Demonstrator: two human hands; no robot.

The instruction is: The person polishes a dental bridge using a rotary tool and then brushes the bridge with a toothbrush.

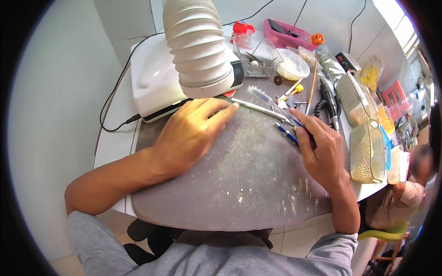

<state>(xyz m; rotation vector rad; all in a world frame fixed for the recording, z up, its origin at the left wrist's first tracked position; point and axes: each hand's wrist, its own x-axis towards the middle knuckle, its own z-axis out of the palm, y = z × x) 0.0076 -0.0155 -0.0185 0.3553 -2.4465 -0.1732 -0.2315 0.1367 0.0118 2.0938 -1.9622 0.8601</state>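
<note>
My left hand [195,131] rests palm down beside the white machine, under the mouth of the ribbed hose [198,46]. Its fingers are stretched forward, thumb apart from them, with the thumb tip near the end of a slim white rod [258,108]. My right hand [321,145] is over the tools at the mat's right side. Its thumb and index finger close around a slim tool with a clear and blue body [286,115], partly hidden by the fingers. Just below lies a blue pen [287,133]. A bristle brush [260,94] lies beyond the rod.
A white machine [154,76] stands at the back left. Behind the tools are a clear bin [255,69], a white bowl [294,64] and a pink tray [285,37]. A black handpiece [329,101] and woven baskets [366,152] line the right. Another person [396,202] sits at far right.
</note>
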